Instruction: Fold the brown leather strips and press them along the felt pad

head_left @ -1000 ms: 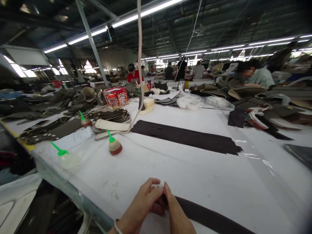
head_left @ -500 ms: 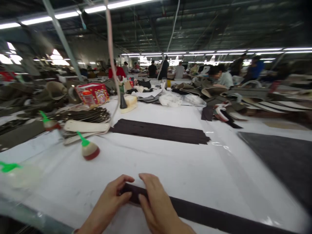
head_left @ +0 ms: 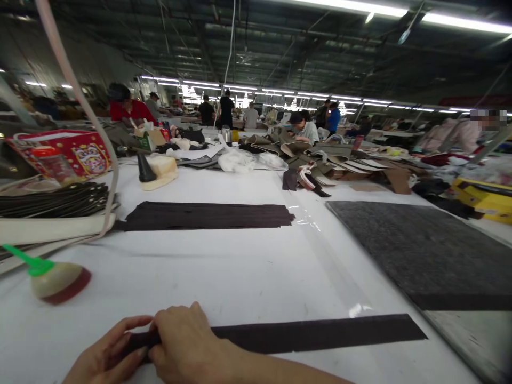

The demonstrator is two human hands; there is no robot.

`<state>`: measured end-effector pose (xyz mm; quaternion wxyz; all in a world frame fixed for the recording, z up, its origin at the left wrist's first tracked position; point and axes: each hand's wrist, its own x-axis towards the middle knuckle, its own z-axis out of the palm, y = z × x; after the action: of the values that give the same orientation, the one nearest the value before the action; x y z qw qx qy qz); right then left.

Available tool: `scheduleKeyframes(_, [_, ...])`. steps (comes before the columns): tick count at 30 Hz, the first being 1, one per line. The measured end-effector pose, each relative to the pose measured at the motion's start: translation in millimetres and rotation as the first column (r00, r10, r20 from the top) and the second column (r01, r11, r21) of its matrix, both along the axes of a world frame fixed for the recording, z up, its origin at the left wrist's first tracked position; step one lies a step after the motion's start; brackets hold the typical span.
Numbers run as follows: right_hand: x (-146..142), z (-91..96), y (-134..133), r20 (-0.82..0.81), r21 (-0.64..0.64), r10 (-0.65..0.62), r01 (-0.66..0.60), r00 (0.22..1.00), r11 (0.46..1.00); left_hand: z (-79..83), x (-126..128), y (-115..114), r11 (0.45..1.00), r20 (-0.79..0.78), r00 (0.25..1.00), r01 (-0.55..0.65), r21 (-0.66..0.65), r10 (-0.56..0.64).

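A long dark strip (head_left: 320, 333) lies flat across the white table (head_left: 224, 272) near its front edge. My left hand (head_left: 106, 354) pinches the strip's left end, fingers curled over it. My right hand (head_left: 186, 341) is closed on the same end, right beside the left, with its forearm running off the bottom of the view. A glue bottle with a green nozzle (head_left: 52, 277) lies on its side to the left of my hands.
A batch of dark strips (head_left: 208, 216) lies mid-table. A grey felt mat (head_left: 432, 250) covers the right side. Stacked dark pieces (head_left: 52, 197), a cream strap (head_left: 52, 229), a red box (head_left: 68, 154) and a hanging hose (head_left: 76, 90) are at left. Other people work at far tables.
My view has swung to the right and lower, so the grey mat and the strip's full length now show. Both hands stay closed on the strip's left end.
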<state>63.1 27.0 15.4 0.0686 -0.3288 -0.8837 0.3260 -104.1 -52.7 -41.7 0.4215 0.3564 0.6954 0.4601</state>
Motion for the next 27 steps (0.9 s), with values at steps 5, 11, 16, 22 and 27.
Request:
scheduleKeyframes(5, [-17.0,-8.2,-5.1,-0.039,0.013,-0.001,0.001,0.999,1.0,31.3,3.0,-8.4,0.997,-0.166,0.985,0.049,0.056,-0.039])
scheduleKeyframes(11, [-28.7,-19.1,1.0,-0.063,0.033,0.047,-0.045,0.997,0.998,39.3,4.6,-27.7,0.978,-0.707,0.697,0.045,0.204,0.115])
scheduleKeyframes(16, [-27.4,-21.2,3.2,-0.071,0.035,0.073,-0.071,0.995,0.997,35.2,3.8,-38.7,0.829,-0.957,0.27,0.555,0.068,-0.102])
scheduleKeyframes(22, [-27.0,-17.7,3.1,0.033,0.032,0.03,-0.031,0.999,0.999,32.7,-3.5,-35.5,0.825,-0.992,0.117,0.565,0.025,-0.05])
scheduleKeyframes(27, [-37.5,-16.1,6.0,0.051,0.042,0.047,-0.05,0.998,0.998,31.4,-5.9,-35.1,0.815,-0.996,0.086,0.578,0.037,-0.016])
